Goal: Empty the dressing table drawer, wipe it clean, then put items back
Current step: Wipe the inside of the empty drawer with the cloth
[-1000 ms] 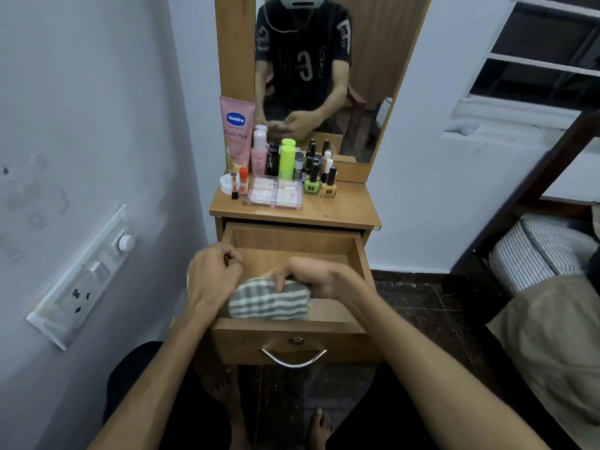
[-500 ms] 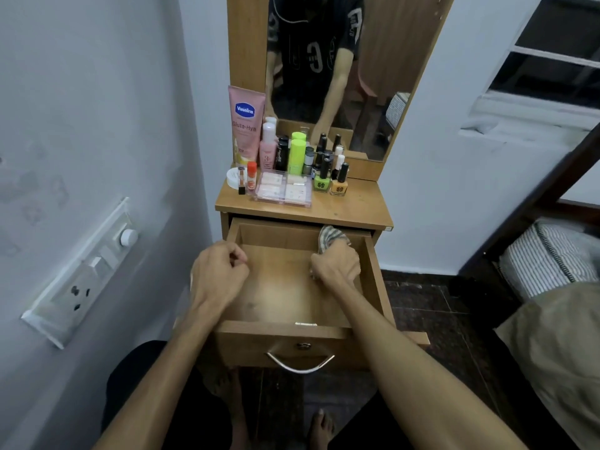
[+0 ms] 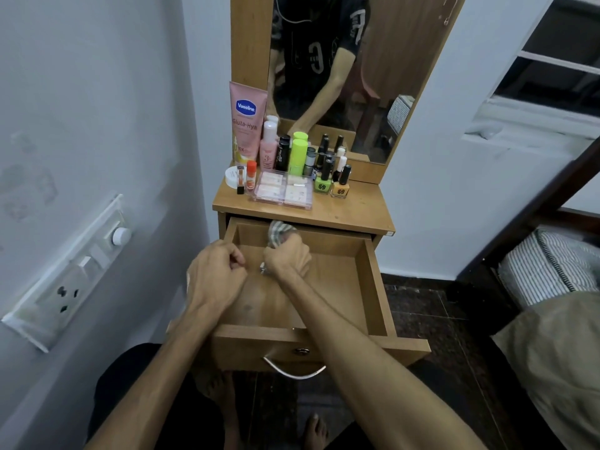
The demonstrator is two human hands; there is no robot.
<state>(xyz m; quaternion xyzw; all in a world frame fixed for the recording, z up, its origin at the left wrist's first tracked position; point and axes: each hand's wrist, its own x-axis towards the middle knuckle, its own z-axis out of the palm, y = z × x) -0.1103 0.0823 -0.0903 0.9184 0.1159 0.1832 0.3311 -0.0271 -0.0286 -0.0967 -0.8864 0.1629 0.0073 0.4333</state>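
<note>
Right hand was deep in the open drawer, fingers curled tight round the striped cloth, which bunched out past the knuckles against the drawer's back wall, w/ a small corner of it poking out on the hand's left side too. Left hand sat just beside it, over the drawer's left edge, fingers curled in w/ thumb against them; couldn't tell whether it pinched anything. Drawer floor nearer the person than both hands showed bare wood w/ a dull smudge, and the metal handle hung on the drawer front below the forearms. Beyond the right hand, on the dressing table top, the items stood in a cluster: pink Vaseline tube far left, pink bottle next to it, neon green bottle straight ahead of the cloth, clear organiser box in front, green nail polish and orange nail polish off to the right. Mirror above showed the person's arms reflected. Switchboard was on the wall left of the left hand.
</note>
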